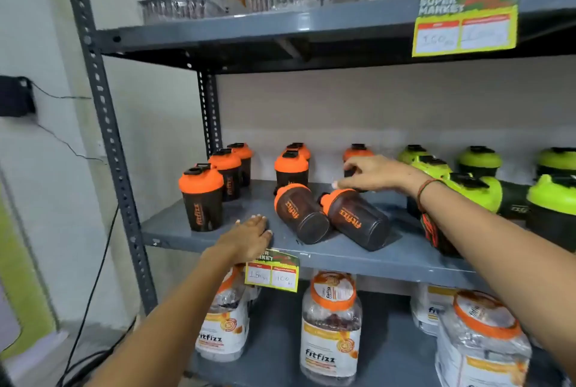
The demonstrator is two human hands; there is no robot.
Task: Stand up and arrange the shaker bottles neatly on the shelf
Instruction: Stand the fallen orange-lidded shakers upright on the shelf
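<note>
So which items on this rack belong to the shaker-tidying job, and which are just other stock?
Job items:
- two toppled orange-lid shakers
- upright orange-lid shakers
- green-lid shakers, one lying on its side
- middle shelf
- left hand, right hand

Other stock:
- Fitfizz jars below and above
- price tags

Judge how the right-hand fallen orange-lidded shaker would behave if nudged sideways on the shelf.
The fallen shaker lies on its round side, so it would probably roll. It looks rigid and probably light, if empty. It lies against another fallen bottle, which may shift too.
</note>
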